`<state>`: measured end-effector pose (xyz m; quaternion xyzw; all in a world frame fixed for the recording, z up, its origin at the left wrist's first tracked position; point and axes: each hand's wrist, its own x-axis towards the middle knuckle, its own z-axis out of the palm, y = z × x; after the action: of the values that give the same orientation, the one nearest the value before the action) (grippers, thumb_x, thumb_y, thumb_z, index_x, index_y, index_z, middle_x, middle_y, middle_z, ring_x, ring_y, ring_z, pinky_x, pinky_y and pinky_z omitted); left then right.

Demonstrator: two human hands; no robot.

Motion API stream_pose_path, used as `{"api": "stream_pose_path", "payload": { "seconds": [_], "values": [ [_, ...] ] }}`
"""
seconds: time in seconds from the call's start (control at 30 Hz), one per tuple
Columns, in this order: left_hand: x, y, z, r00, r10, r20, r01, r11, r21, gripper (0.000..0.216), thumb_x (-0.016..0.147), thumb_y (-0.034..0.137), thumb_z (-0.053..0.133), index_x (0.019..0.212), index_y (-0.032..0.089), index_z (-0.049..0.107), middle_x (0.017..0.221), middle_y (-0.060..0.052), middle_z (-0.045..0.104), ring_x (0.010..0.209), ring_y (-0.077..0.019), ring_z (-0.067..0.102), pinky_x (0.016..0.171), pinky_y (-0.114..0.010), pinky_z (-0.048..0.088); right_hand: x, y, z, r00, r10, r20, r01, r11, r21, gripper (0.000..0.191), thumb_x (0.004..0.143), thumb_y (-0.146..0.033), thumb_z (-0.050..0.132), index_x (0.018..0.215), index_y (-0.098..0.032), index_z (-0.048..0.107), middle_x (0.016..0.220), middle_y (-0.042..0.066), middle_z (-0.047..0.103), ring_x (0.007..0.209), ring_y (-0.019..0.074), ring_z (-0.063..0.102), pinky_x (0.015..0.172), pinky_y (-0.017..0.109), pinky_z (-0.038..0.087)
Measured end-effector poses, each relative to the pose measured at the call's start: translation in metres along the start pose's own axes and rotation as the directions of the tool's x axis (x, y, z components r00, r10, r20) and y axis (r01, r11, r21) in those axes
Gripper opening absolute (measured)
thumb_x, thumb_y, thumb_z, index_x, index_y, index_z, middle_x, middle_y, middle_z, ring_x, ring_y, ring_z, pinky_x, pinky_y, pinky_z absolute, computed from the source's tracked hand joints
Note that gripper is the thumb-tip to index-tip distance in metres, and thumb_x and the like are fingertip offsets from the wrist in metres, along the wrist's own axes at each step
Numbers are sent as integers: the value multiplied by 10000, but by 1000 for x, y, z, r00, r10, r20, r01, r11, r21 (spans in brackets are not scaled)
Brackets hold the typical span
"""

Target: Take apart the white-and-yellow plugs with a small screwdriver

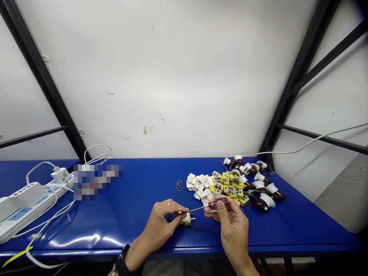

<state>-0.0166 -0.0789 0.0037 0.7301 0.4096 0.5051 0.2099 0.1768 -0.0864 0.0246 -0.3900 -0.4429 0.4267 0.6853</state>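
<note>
Blue tabletop [132, 199] fills my view; near its front edge the left hand [161, 223] pinches a white-and-yellow plug [187, 221], while the right hand [234, 226] closes around a screwdriver [220, 202] whose tip, as far as I can tell, meets the plug.

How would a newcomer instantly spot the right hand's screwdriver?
Over the blue table, front and right of centre, find the right hand. It holds the screwdriver by its dark red handle, thin shaft pointing left toward the plug in the left hand. The slender shaft sets it apart from the chunky white pieces behind.
</note>
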Motion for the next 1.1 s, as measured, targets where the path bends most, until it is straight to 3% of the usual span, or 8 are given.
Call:
{"api": "stream_pose_path", "payload": {
  "seconds": [0.2, 0.43, 0.57, 0.77, 0.9, 1.0, 1.1],
  "values": [
    [-2, 1, -1, 999, -32, 43, 29, 998, 61, 174, 852, 150, 711, 925, 265, 820, 769, -9, 786, 675, -155, 669, 632, -233, 490, 6, 1, 1, 990, -28, 139, 38, 997, -68, 257, 926, -458, 672, 908, -202, 695, 812, 48, 700, 654, 194, 702, 635, 293, 633],
    [-3, -5, 2, 982, -180, 53, 169, 972, 165, 223, 836, 148, 738, 977, 303, 814, 826, 4, 784, 764, -175, 690, 712, -254, 504, 30, -1, 17, 894, -70, 442, 190, 954, -233, 219, 971, -396, 607, 905, -197, 670, 782, 32, 669, 668, 183, 692, 647, 281, 605],
    [-2, -7, 1, 968, -242, 65, 226, 955, 189, 180, 844, 177, 739, 944, 304, 818, 850, 7, 786, 792, -184, 695, 738, -264, 497, 37, -4, 25, 858, -73, 509, 251, 923, -291, 188, 982, -352, 575, 893, -200, 642, 773, 23, 655, 649, 175, 695, 617, 264, 584],
    [-4, -5, -7, 964, -224, 146, 194, 962, 193, 211, 928, 215, 634, 978, 308, 816, 852, -1, 779, 800, -186, 688, 753, -264, 495, 40, -6, 31, 784, -59, 618, 344, 869, -354, 145, 983, -277, 536, 881, -205, 611, 790, 24, 647, 677, 173, 684, 617, 262, 560],
    [-4, -4, -8, 972, -200, 122, 179, 971, 160, 230, 964, 252, 576, 1033, 271, 795, 916, -21, 785, 837, -190, 704, 795, -270, 504, 42, -8, 36, 736, -43, 676, 421, 810, -408, 138, 971, -240, 543, 859, -207, 615, 808, 26, 665, 705, 169, 665, 630, 257, 536],
    [-1, -3, -4, 982, -170, 83, 158, 977, 140, 152, 921, 243, 624, 945, 221, 773, 928, -35, 785, 859, -205, 706, 807, -271, 506, 42, -9, 43, 742, -47, 668, 442, 784, -436, 116, 942, -233, 593, 827, -213, 596, 765, 7, 669, 681, 157, 646, 605, 242, 505],
    [3, -5, 1, 987, -143, 67, 136, 986, 97, 164, 915, 225, 607, 821, 195, 739, 802, -28, 767, 737, -183, 690, 711, -243, 500, 41, -9, 47, 775, -50, 630, 421, 784, -456, 170, 900, -249, 660, 765, -214, 562, 692, -17, 655, 632, 146, 631, 569, 234, 476]
  ]
}}
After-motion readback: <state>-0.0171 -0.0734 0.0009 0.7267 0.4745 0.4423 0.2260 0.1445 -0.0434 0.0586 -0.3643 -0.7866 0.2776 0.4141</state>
